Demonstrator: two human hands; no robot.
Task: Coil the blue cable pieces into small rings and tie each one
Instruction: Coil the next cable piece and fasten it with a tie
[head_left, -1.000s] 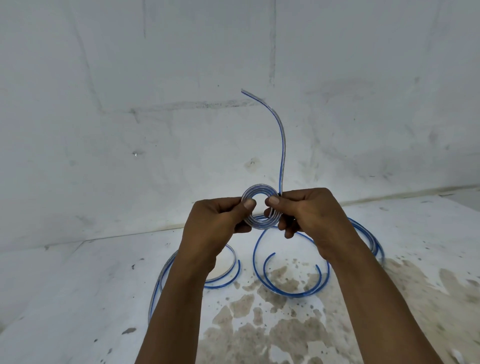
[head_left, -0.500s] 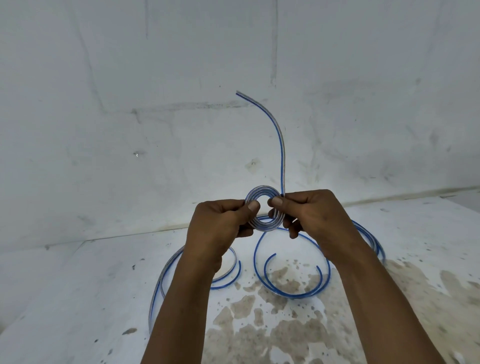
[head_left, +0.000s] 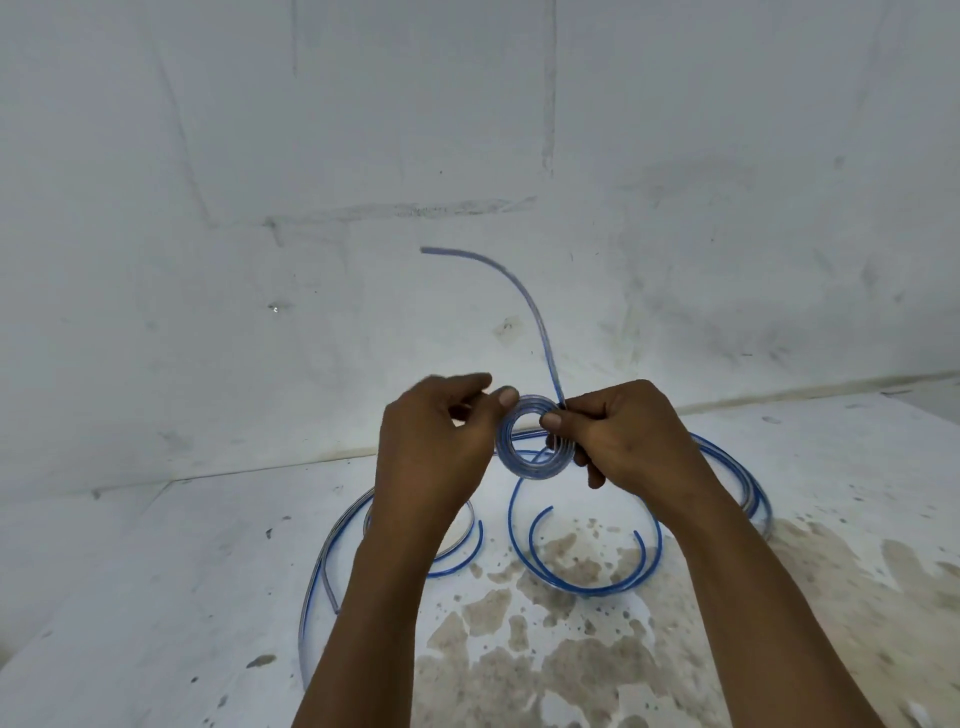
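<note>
A small ring of coiled blue-and-clear cable (head_left: 524, 465) is held up between both hands above the floor. My right hand (head_left: 623, 436) pinches the ring's right side, thumb in front. My left hand (head_left: 436, 441) touches the ring's upper left with its thumb tip, its fingers curled and lifted behind. The cable's free end (head_left: 524, 296) rises from the ring and bends over to the left, blurred. Other loose blue cable pieces (head_left: 587, 577) lie in open curves on the floor below.
The white floor (head_left: 156, 597) has brown stains near the middle and right. A white wall (head_left: 467, 130) stands close behind. More cable curves lie at the left (head_left: 322, 561) and behind my right forearm (head_left: 748, 483).
The free end has swung over to the left and lower. My left hand has loosened its pinch, its fingers lifting off the ring. The ring now faces the camera more.
</note>
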